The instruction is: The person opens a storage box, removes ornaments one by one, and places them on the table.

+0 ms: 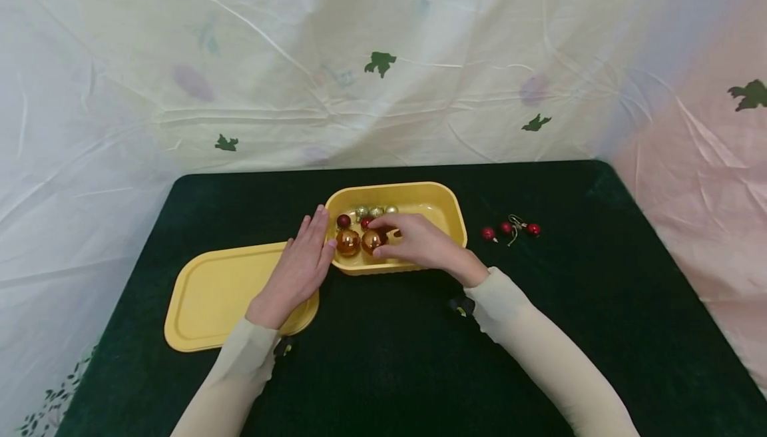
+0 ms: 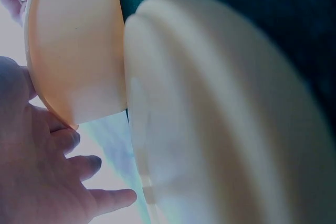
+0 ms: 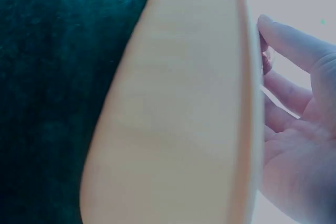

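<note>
Pinching one gold ball just right of its twin, the right hand works opposite the straight-fingered left hand at the box's left rim.

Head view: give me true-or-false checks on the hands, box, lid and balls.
1. The right hand holds a gold ball in the box. True.
2. The lid covers the box. False: the lid lies on the table.
3. Three red balls lie right of the box. True.
4. The left hand grips the lid. False: it is at the box.
5. The box holds only gold balls. False: a dark red ball is there too.
</note>
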`<control>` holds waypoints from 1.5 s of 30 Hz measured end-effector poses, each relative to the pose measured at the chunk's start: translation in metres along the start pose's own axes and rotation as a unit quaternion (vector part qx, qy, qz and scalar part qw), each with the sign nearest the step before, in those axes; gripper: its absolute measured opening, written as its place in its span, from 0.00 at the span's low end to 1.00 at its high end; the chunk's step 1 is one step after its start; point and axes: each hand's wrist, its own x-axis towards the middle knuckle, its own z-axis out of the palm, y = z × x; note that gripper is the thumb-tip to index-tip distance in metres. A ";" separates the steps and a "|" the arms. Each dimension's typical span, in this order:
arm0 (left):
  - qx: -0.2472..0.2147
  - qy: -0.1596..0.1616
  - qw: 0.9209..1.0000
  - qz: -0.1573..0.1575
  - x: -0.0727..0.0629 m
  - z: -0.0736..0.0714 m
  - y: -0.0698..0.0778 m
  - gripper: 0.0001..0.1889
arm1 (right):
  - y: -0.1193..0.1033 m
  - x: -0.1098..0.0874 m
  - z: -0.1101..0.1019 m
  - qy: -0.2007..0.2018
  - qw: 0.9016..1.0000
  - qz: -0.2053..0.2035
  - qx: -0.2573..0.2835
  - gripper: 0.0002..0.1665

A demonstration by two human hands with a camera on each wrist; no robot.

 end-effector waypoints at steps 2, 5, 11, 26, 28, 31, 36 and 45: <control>-0.001 -0.001 1.000 0.000 0.000 0.000 0.000 0.36 | -0.002 -0.006 -0.004 0.013 1.000 -0.003 0.004 0.29; -0.002 0.000 1.000 0.003 0.000 0.000 -0.001 0.36 | -0.003 -0.014 -0.009 0.028 1.000 -0.009 0.012 0.29; 0.001 -0.001 1.000 0.003 0.001 0.001 -0.002 0.36 | -0.005 -0.032 -0.023 0.048 0.998 -0.017 0.038 0.30; -0.001 -0.005 1.000 -0.002 0.000 0.001 0.000 0.36 | 0.002 -0.074 -0.050 0.123 0.992 -0.002 0.040 0.33; -0.002 -0.006 1.000 -0.002 0.000 0.001 0.000 0.36 | 0.004 -0.080 -0.054 0.134 0.990 -0.001 0.039 0.32; -0.002 -0.006 1.000 -0.004 0.000 0.001 0.000 0.36 | 0.008 -0.089 -0.060 0.154 0.987 -0.002 0.037 0.30; 0.004 -0.004 1.000 -0.002 0.000 0.002 -0.001 0.36 | 0.013 -0.105 -0.069 0.194 0.981 0.011 0.028 0.27; 0.002 -0.005 1.000 0.000 0.000 0.002 -0.001 0.35 | 0.022 -0.134 -0.088 0.265 0.963 0.052 0.020 0.25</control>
